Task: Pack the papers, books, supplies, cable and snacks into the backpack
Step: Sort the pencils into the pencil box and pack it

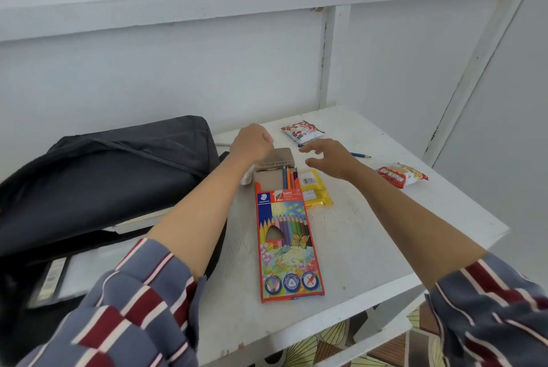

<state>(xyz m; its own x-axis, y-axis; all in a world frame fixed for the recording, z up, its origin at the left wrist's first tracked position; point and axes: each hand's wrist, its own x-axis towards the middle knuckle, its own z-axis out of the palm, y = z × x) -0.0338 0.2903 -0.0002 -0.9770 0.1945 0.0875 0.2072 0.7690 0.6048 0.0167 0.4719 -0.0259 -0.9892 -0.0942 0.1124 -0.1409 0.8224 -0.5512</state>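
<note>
The black backpack (118,165) lies open on the left of the white table (370,236), with books and papers (71,274) showing inside. An open box of coloured pencils (286,236) lies in the middle. Beside it is a yellow packet (315,191). My left hand (252,141) is curled into a fist over the box's brown flap (280,157); nothing shows in it. My right hand (329,157) hovers with spread fingers above a blue pencil (360,155). A red-and-white snack bag (302,131) lies behind the hands and a red-and-orange snack bag (403,175) to the right.
A small white object (247,178) is partly hidden under my left forearm. White panelled walls stand close behind and to the right of the table. The table's front and right edges drop to a patterned floor (341,349).
</note>
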